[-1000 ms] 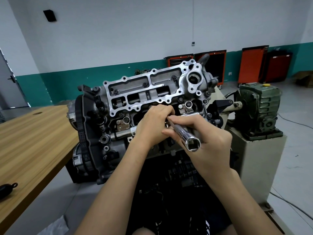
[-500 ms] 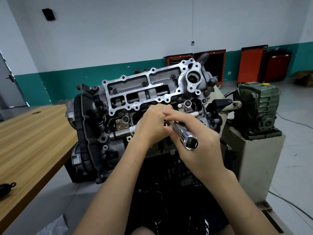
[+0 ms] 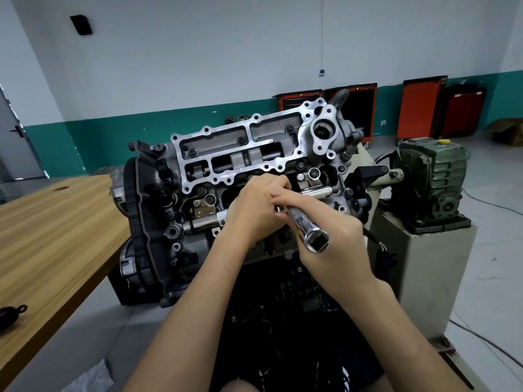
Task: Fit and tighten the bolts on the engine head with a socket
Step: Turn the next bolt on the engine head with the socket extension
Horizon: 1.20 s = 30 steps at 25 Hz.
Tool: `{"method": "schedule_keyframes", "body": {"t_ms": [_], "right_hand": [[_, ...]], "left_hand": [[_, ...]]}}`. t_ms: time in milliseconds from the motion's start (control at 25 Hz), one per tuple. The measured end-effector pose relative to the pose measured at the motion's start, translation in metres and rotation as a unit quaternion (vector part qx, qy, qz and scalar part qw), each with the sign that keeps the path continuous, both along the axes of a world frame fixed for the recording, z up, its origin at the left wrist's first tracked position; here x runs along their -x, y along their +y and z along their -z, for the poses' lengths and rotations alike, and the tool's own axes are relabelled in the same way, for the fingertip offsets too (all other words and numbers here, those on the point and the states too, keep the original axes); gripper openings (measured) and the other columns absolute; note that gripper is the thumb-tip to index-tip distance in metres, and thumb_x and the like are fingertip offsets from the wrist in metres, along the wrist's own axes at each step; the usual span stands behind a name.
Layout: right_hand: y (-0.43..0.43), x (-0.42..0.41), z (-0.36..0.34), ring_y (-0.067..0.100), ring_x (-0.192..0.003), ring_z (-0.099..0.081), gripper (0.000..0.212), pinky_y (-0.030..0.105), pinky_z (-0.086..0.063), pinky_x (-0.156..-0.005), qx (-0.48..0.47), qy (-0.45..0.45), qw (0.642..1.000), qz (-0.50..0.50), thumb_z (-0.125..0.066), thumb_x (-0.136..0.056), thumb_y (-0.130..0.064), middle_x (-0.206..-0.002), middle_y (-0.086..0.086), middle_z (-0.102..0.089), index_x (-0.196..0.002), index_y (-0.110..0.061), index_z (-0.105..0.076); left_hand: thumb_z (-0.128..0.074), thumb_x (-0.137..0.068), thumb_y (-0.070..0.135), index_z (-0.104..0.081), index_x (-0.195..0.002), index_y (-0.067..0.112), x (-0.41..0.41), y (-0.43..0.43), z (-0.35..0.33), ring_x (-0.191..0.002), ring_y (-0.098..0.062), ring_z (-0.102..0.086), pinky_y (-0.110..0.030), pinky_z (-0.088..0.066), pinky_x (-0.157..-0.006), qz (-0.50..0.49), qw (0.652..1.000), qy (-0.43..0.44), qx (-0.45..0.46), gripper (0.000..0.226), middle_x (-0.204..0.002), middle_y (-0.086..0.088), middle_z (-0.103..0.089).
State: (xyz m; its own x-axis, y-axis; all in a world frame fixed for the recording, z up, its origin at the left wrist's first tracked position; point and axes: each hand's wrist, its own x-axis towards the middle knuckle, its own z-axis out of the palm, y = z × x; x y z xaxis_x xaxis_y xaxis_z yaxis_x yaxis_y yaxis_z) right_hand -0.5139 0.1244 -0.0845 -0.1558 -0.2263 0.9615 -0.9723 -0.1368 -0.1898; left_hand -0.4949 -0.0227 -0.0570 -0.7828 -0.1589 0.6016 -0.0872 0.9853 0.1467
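1. The socket (image 3: 307,227) is a long chromed tube held just in front of the engine head (image 3: 254,154), over its lower middle. It sits between the two hands.
2. The right hand (image 3: 336,244) has its fingers wrapped over the socket's shaft, clamped on it from above.
3. The left hand (image 3: 254,210) is curled at the socket's far tip. Its fingertips are hidden, so I cannot tell whether it pinches a bolt, steadies the tip, or holds nothing.
4. The socket's long axis runs from lower right, near the camera, up and left toward the head. The square drive hole faces the camera. The working end points into the casting.
5. Handling, as a judgement: the tool is stiff steel, fairly heavy for its width, and its polish looks slippery. The mid-shaft is probably the best place to hold it, with a fingertip guiding the far end.
6. Several bolts (image 3: 241,140) already sit in the upper frame of the head. They are small and easy to drop into the open cavities.
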Motion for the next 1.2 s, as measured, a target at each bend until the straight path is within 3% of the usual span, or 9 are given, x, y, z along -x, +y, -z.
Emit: {"method": "schedule_keyframes", "body": {"t_ms": [160, 280, 360, 480, 560, 720, 960, 1080, 1200], "right_hand": [[0.0029, 0.0039, -0.0030, 0.018, -0.065, -0.066, 0.027, 0.023, -0.052, -0.063, 0.057, -0.029, 0.998, 0.024, -0.084, -0.071, -0.004, -0.073, 0.010, -0.071, -0.095, 0.000, -0.072], [-0.0018, -0.0032, 0.0025, 0.023, -0.091, -0.070, 0.026, 0.032, -0.054, -0.082, 0.026, -0.037, 0.999, -0.010, -0.071, -0.082, 0.008, -0.099, 0.015, -0.072, -0.107, 0.006, -0.067], [-0.0024, -0.0024, 0.0029, 0.021, -0.097, -0.069, 0.031, 0.034, -0.055, -0.086, 0.007, -0.024, 0.999, -0.024, -0.068, -0.080, 0.016, -0.106, 0.013, -0.071, -0.109, 0.008, -0.066], [0.0019, 0.0044, -0.0017, 0.006, -0.074, -0.066, 0.030, 0.016, -0.053, -0.070, 0.044, -0.020, 0.999, 0.011, -0.082, -0.068, 0.009, -0.080, 0.006, -0.073, -0.096, 0.003, -0.072], [0.0029, 0.0036, -0.0022, 0.008, -0.068, -0.065, 0.029, 0.015, -0.051, -0.067, 0.063, -0.024, 0.998, 0.019, -0.086, -0.068, 0.002, -0.075, 0.005, -0.072, -0.093, 0.002, -0.072], [-0.0011, -0.0027, 0.0024, 0.021, -0.098, -0.069, 0.037, 0.031, -0.054, -0.088, 0.005, -0.005, 1.000, -0.018, -0.071, -0.078, 0.014, -0.111, 0.012, -0.070, -0.114, 0.006, -0.064], [0.0012, 0.0010, -0.0007, 0.011, -0.058, -0.060, 0.032, 0.026, -0.052, -0.061, 0.055, -0.013, 0.998, 0.026, -0.086, -0.069, -0.003, -0.069, 0.003, -0.070, -0.097, 0.001, -0.073], [-0.0024, -0.0036, 0.0037, 0.016, -0.072, -0.068, 0.028, 0.028, -0.055, -0.070, 0.060, 0.002, 0.998, 0.030, -0.080, -0.076, -0.005, -0.083, 0.009, -0.072, -0.101, 0.003, -0.070], [-0.0050, -0.0050, 0.0065, 0.017, -0.099, -0.068, 0.032, 0.031, -0.054, -0.087, 0.029, 0.012, 1.000, -0.003, -0.071, -0.078, 0.012, -0.108, 0.011, -0.070, -0.109, 0.008, -0.066]], "left_hand": [[-0.047, -0.080, 0.029, -0.053, -0.090, 0.017, 0.0017, -0.0023, 0.0027, -0.085, -0.013, -0.042, -0.024, -0.036, -0.076, 0.005, 0.999, 0.002, 0.037, 0.016, -0.088, 0.009, -0.051], [-0.046, -0.076, 0.025, -0.054, -0.088, 0.021, 0.0031, -0.0036, 0.0029, -0.083, -0.008, -0.038, -0.012, -0.030, -0.068, -0.004, 1.000, 0.015, 0.000, 0.014, -0.085, 0.013, -0.050], [-0.046, -0.076, 0.024, -0.053, -0.087, 0.022, 0.0035, -0.0036, 0.0032, -0.083, -0.010, -0.039, -0.016, -0.026, -0.063, -0.013, 1.000, 0.016, 0.009, 0.014, -0.084, 0.013, -0.050], [-0.052, -0.080, 0.028, -0.055, -0.090, 0.017, 0.0036, -0.0052, 0.0038, -0.086, -0.014, -0.044, -0.018, -0.023, -0.067, 0.004, 0.999, 0.018, 0.042, 0.015, -0.089, 0.005, -0.056], [-0.052, -0.080, 0.030, -0.055, -0.091, 0.016, 0.0049, -0.0057, 0.0030, -0.087, -0.015, -0.044, -0.021, -0.025, -0.071, 0.006, 0.999, 0.008, 0.038, 0.019, -0.091, 0.005, -0.055], [-0.049, -0.076, 0.023, -0.054, -0.093, 0.024, 0.0040, -0.0048, 0.0007, -0.088, -0.009, -0.039, -0.018, -0.026, -0.065, -0.020, 1.000, -0.005, -0.005, 0.018, -0.089, 0.015, -0.047], [-0.049, -0.079, 0.029, -0.057, -0.094, 0.014, 0.0022, -0.0038, 0.0007, -0.088, -0.014, -0.043, -0.021, -0.023, -0.068, 0.014, 1.000, 0.006, 0.025, 0.022, -0.094, 0.002, -0.056], [-0.053, -0.080, 0.019, -0.056, -0.093, 0.017, 0.0020, -0.0046, 0.0021, -0.088, -0.013, -0.042, -0.017, -0.024, -0.066, 0.003, 1.000, 0.007, 0.011, 0.014, -0.093, 0.006, -0.054], [-0.051, -0.080, 0.020, -0.053, -0.091, 0.023, 0.0007, -0.0022, 0.0015, -0.089, -0.012, -0.043, -0.016, -0.027, -0.063, -0.014, 1.000, 0.004, -0.004, 0.012, -0.088, 0.012, -0.049]]}}
